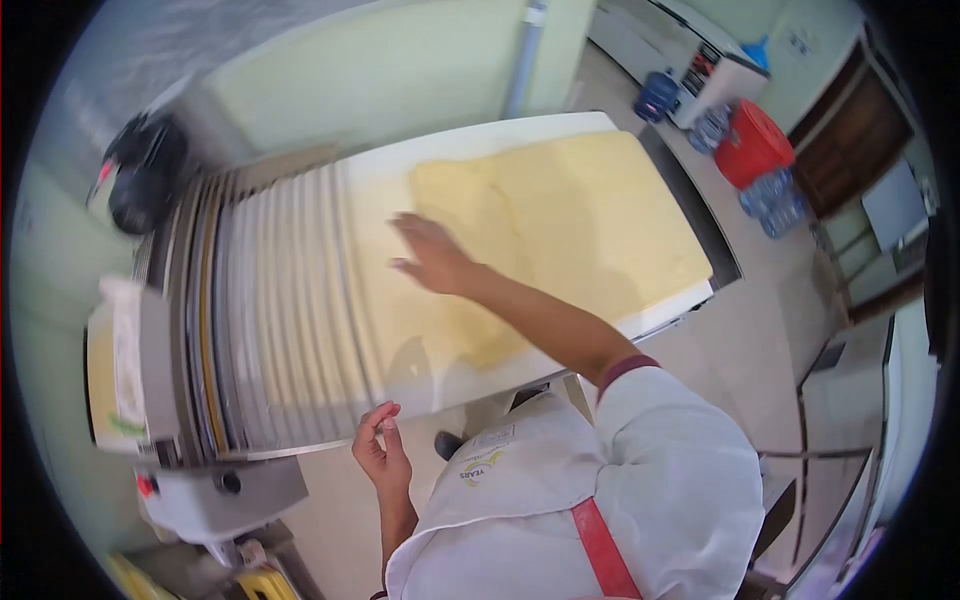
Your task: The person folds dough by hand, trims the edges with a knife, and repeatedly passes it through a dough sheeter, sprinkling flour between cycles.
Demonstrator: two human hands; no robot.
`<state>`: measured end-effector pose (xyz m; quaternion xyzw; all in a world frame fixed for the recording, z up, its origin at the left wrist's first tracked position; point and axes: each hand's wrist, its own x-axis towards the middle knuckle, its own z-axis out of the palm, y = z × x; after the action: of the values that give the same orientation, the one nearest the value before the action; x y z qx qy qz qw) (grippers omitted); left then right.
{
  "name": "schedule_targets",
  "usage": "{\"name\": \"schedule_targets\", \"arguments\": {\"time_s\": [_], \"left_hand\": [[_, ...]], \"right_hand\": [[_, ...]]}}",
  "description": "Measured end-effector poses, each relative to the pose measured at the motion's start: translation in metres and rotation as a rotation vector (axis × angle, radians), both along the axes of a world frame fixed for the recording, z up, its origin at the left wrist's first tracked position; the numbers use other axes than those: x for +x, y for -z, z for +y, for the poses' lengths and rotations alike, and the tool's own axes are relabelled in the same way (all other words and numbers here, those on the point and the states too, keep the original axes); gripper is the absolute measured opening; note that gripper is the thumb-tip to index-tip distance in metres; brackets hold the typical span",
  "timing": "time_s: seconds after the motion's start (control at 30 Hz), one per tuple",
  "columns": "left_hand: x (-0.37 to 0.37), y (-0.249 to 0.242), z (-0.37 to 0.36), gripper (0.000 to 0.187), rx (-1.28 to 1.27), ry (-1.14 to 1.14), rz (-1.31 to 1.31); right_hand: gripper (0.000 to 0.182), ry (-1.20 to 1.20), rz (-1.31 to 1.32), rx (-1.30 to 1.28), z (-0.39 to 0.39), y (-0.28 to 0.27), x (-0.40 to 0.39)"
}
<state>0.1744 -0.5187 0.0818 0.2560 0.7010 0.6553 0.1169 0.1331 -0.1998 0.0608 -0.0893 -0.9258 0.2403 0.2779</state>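
Observation:
A wide, pale yellow dough sheet [590,215] lies folded on the white belt of a machine table. My right hand [432,258], slightly blurred, reaches over the left part of the dough with its fingers apart and nothing in them. Whether its palm touches the dough is unclear. Beside the near edge of the table is my left hand [384,452], its fingers curled in and no object visible in them. Left of the dough, a ribbed section of parallel bars [300,290] spans the belt, with yellowish material showing between the bars.
A black motor-like unit [150,175] sits at the far left, above a grey machine housing [225,495]. Beyond the table's right end [700,210] stand a red bucket [755,145] and blue water bottles [775,203]. A pale wall runs behind the table.

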Motion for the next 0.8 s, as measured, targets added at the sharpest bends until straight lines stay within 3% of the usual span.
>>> {"name": "schedule_targets", "arguments": {"time_s": [0.07, 0.13, 0.3, 0.37, 0.43, 0.57, 0.63, 0.7, 0.8], "left_hand": [[0.004, -0.005, 0.053, 0.017, -0.029, 0.100, 0.035], [0.016, -0.008, 0.115, 0.018, -0.083, 0.212, 0.083], [0.060, -0.013, 0.313, 0.024, -0.229, 0.622, 0.386], [0.085, 0.006, 0.394, 0.039, -0.325, 0.838, 0.609], [0.113, 0.025, 0.473, 0.057, -0.414, 0.967, 0.870], [0.155, 0.065, 0.619, 0.073, -0.497, 1.079, 1.263], [0.164, 0.073, 0.692, 0.072, -0.405, 1.121, 1.348], [0.168, 0.076, 0.773, 0.073, -0.456, 1.165, 1.411], [0.168, 0.065, 0.881, 0.065, -0.842, 1.073, 1.263]], "right_hand": [[0.073, 0.281, -0.399, 0.019, 0.076, 0.010, 0.098], [0.076, 0.443, -0.553, 0.083, 0.147, 0.040, 0.192], [0.077, 0.923, -0.584, 0.067, 0.271, 0.042, 0.401], [0.068, 1.045, -0.550, -0.236, 0.298, 0.046, 0.458], [0.066, 0.947, -0.444, -0.781, 0.316, 0.062, 0.507], [0.059, 0.925, -0.149, -1.614, 0.319, 0.109, 0.561], [0.053, 0.782, 0.063, -1.846, 0.309, 0.119, 0.580], [0.049, 0.707, 0.256, -1.919, 0.303, 0.119, 0.584], [0.047, 0.649, 0.335, -1.999, 0.300, 0.126, 0.594]]}}
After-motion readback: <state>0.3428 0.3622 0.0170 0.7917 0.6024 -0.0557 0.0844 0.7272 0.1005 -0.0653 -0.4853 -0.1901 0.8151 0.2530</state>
